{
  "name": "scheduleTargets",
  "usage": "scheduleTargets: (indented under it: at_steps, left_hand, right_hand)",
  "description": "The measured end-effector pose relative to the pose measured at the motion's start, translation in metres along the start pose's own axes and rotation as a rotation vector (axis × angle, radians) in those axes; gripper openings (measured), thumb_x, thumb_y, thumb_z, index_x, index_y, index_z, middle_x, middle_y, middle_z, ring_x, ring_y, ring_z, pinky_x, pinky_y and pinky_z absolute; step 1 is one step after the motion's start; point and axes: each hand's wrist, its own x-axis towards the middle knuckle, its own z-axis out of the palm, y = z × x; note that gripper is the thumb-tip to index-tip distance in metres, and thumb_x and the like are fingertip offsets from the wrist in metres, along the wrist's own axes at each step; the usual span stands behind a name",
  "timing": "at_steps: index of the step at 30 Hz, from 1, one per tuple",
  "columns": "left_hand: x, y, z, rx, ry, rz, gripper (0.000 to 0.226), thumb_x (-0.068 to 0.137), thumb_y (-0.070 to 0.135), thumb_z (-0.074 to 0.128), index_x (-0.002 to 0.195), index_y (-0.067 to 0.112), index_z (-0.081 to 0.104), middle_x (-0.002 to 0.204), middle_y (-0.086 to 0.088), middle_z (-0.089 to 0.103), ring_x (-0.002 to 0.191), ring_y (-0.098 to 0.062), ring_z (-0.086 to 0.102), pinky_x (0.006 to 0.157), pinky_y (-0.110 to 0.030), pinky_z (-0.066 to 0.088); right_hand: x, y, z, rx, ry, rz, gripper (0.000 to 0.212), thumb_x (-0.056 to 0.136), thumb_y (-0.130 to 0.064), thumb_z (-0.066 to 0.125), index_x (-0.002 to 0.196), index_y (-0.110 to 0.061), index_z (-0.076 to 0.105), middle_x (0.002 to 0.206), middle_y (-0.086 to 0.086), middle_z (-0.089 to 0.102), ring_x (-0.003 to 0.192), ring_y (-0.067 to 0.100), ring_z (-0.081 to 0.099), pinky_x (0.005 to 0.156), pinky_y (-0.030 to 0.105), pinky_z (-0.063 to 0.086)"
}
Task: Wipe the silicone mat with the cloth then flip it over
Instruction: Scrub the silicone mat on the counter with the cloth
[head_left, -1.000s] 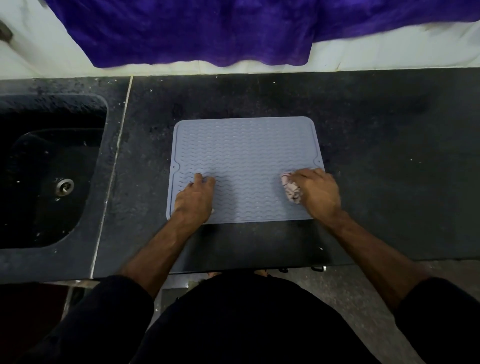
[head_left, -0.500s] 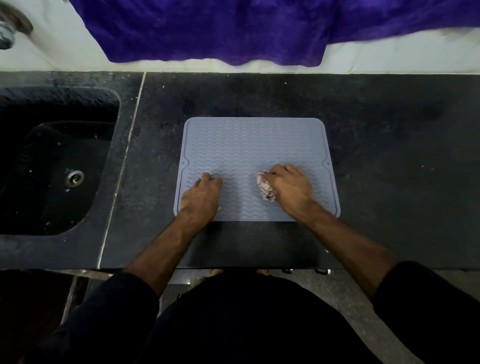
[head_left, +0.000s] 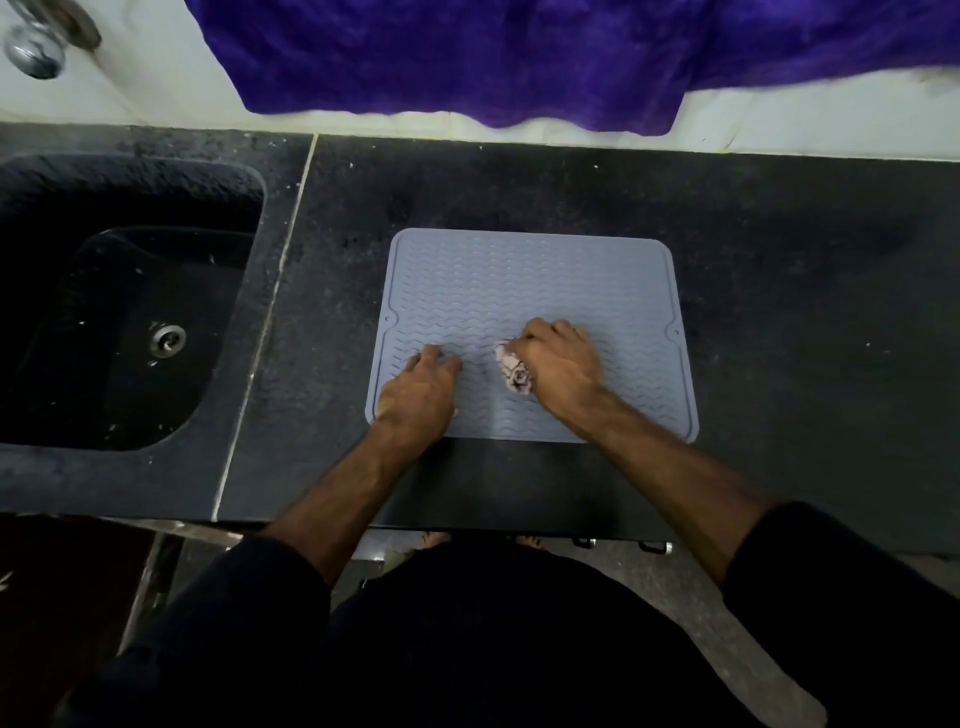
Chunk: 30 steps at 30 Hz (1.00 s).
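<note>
Wiping cloth (head_left: 514, 371) near mat's (head_left: 530, 280) front edge.

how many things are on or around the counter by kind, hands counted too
hands: 2, left hand pressing the mat, right hand gripping the cloth
silicone mat: 1
cloth: 1
purple towel: 1
sink: 1
tap: 1
total: 7

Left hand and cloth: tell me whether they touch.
Apart. The head view shows bare silicone mat between the left hand and the cloth, which the right hand grips.
</note>
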Motion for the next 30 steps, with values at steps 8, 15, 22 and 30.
scheduleTargets:
  at_steps: [8, 15, 22, 30]
  left_hand:
    - [-0.003, -0.004, 0.002, -0.029, -0.006, 0.015, 0.065, 0.093, 0.026, 0.06, 0.149, 0.019, 0.027, 0.158, -0.009, 0.015, 0.145, -0.028, 0.02, 0.112, -0.044, 0.032]
    - [-0.002, -0.007, 0.004, -0.087, -0.033, 0.02, 0.07, 0.093, 0.027, 0.059, 0.152, 0.02, 0.022, 0.161, -0.007, 0.008, 0.148, -0.029, 0.011, 0.115, -0.044, 0.024]
    - [-0.005, -0.013, 0.007, -0.1, -0.067, 0.036, 0.08, 0.091, 0.029, 0.064, 0.154, 0.02, 0.015, 0.162, -0.005, -0.001, 0.149, -0.026, 0.003, 0.118, -0.043, 0.021]
    - [-0.003, -0.014, 0.012, -0.086, -0.044, 0.054, 0.082, 0.089, 0.029, 0.066, 0.154, 0.021, 0.016, 0.162, -0.006, 0.0, 0.149, -0.028, 0.005, 0.118, -0.043, 0.023]
  right_hand:
    - [-0.013, 0.03, -0.007, -0.043, -0.062, 0.102, 0.05, 0.083, -0.022, 0.069, 0.131, -0.022, 0.055, 0.128, 0.005, 0.051, 0.114, 0.028, 0.045, 0.098, 0.04, 0.036]
    - [0.022, -0.025, -0.003, -0.026, -0.049, -0.04, 0.045, 0.085, -0.021, 0.065, 0.128, -0.028, 0.057, 0.124, 0.004, 0.05, 0.113, 0.028, 0.045, 0.094, 0.04, 0.035]
    - [0.002, 0.023, -0.005, -0.097, -0.087, 0.076, 0.041, 0.084, -0.024, 0.069, 0.124, -0.024, 0.061, 0.119, 0.007, 0.053, 0.11, 0.029, 0.048, 0.094, 0.04, 0.039]
    - [0.039, -0.036, -0.013, -0.058, -0.057, -0.097, 0.031, 0.086, -0.028, 0.064, 0.116, -0.025, 0.065, 0.116, 0.006, 0.053, 0.109, 0.028, 0.046, 0.091, 0.04, 0.035]
